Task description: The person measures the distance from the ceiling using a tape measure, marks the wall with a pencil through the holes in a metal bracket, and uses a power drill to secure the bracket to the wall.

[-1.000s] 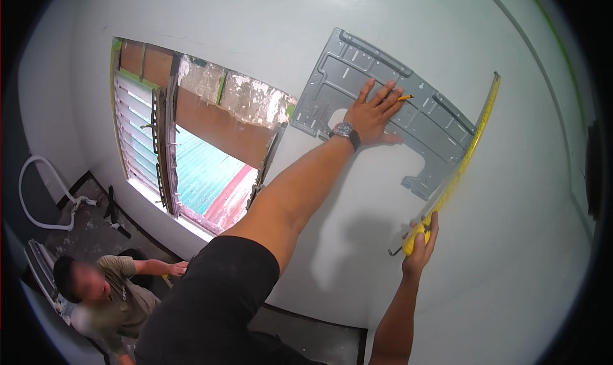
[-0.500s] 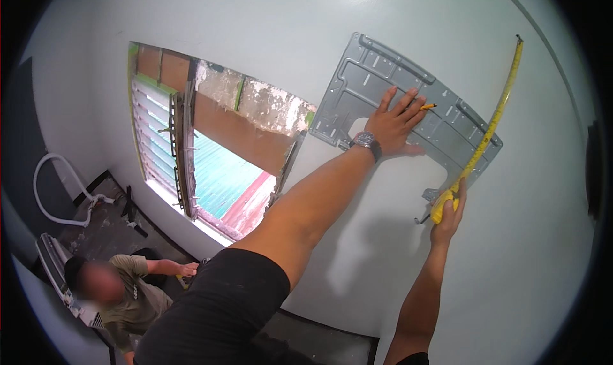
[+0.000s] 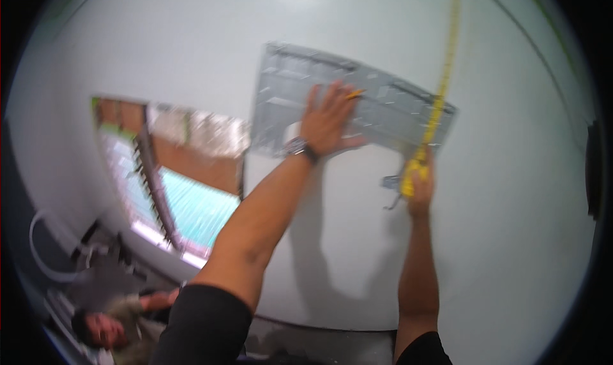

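My left fingers [image 3: 329,98] spread wide on the grey plate [image 3: 377,106], pencil [image 3: 355,94] among them; my right fingers [image 3: 430,166] grip the yellow tape measure [image 3: 408,181], blade [image 3: 445,71] out.

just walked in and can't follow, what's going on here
A person's left hand, with a yellow pencil sticking out of it, is spread on a grey metal plate against the wall. Their right hand grips a yellow tape measure, its blade drawn out upward, crossing the plate's right end in view. Another person is low at the left.
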### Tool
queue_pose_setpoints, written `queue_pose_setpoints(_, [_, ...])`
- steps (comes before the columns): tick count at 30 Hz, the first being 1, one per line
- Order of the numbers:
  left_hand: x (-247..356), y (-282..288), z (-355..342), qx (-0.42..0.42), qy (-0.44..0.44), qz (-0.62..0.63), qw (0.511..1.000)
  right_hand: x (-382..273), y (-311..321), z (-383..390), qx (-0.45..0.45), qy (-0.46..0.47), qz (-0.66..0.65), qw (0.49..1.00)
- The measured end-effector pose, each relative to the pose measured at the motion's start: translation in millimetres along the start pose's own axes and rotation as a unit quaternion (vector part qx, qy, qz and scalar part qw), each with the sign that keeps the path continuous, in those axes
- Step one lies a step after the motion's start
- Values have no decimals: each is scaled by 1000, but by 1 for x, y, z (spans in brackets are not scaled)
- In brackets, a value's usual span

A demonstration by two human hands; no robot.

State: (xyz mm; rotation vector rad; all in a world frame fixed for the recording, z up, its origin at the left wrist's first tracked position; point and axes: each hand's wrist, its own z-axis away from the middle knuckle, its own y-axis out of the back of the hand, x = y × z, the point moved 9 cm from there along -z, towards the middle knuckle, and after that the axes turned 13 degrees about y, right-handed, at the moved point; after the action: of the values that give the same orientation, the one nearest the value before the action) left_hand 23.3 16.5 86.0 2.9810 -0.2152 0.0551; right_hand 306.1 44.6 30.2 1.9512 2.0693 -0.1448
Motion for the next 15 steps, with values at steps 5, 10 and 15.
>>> queue_pose_setpoints(5, [-4, 22, -7, 33, -27, 9, 999, -11, -12, -26, 35, 22, 20, 999])
queue_pose_setpoints(10, [6, 12, -4, 24, -21, -13, 999, -21, -7, -46, 39, 30, 62, 997])
queue_pose_setpoints(15, [6, 15, -6, 31, -28, -32, 999, -18, -11, -57, 61, 33, 73, 995])
